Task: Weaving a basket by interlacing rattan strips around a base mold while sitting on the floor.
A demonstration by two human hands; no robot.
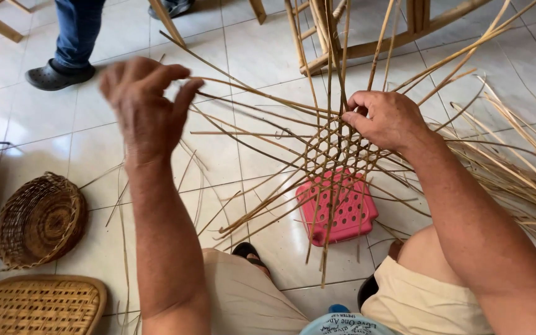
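An open hexagonal lattice of thin cane strips [333, 152] rests over a pink perforated plastic stool [339, 211] between my knees. My right hand [387, 118] presses on the lattice's upper right part, fingers curled around a strip. My left hand [147, 99] is raised at the left, fingertips pinching the end of a long loose strip [243, 90] that runs into the weave. Long strip ends fan out in every direction.
A round woven basket [41, 220] lies on the white tile floor at the left, with a flat woven panel [35, 305] below it. Another person's jeans leg and dark clog [57, 74] stand at top left. Wooden chair frame [367, 37] at top. Loose strips [516, 161] pile at right.
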